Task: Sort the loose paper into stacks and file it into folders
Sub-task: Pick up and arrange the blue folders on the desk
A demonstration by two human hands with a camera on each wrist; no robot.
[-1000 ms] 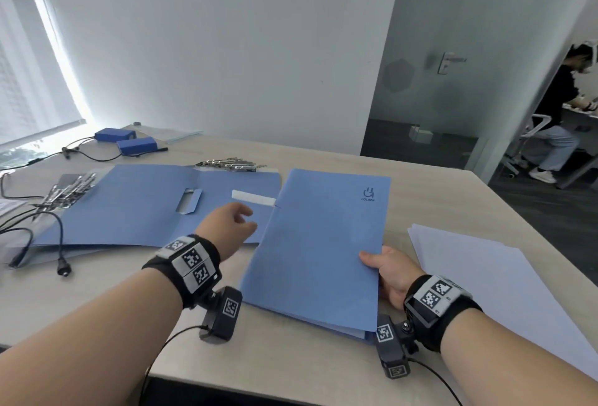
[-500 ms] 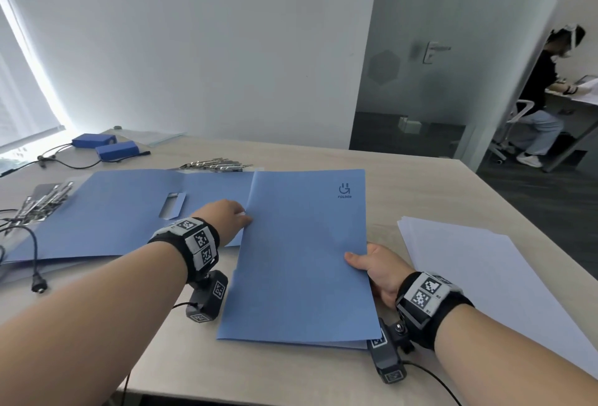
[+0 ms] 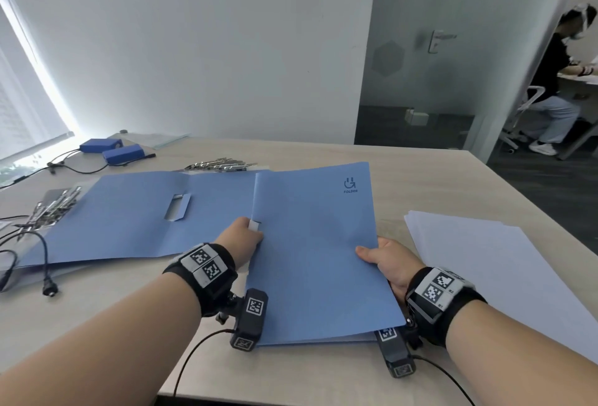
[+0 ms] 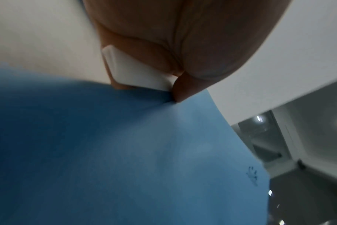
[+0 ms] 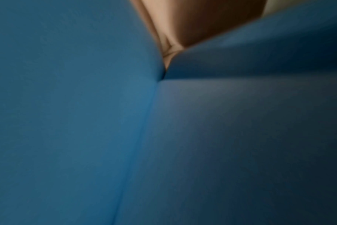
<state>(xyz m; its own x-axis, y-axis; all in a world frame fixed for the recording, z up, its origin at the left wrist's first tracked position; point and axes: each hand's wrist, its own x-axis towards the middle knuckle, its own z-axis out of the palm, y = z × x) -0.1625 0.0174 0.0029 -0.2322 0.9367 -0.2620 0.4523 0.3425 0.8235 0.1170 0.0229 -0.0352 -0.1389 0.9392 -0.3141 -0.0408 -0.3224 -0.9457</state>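
A closed blue folder (image 3: 317, 253) is seen at the centre of the head view, lying on the table (image 3: 420, 185). Its right edge is pinched by the right hand (image 3: 390, 263), thumb on top of the cover and fingers hidden beneath. In the right wrist view, blue card (image 5: 87, 121) fills nearly the whole frame, with the hand (image 5: 192, 22) at the top. At the folder's left edge, a small white tab (image 3: 254, 225) is gripped by the left hand (image 3: 241, 240); in the left wrist view the tab (image 4: 137, 73) is shown clamped between fingers (image 4: 183, 45), just above the blue cover (image 4: 125, 152). An open folder (image 3: 136, 221) is spread at centre left, partly overlapped by the closed one. Loose paper (image 3: 485, 263) is stacked at the right of the frame, beside the right hand. Metal clips (image 3: 220, 164) are seen beyond the open folder.
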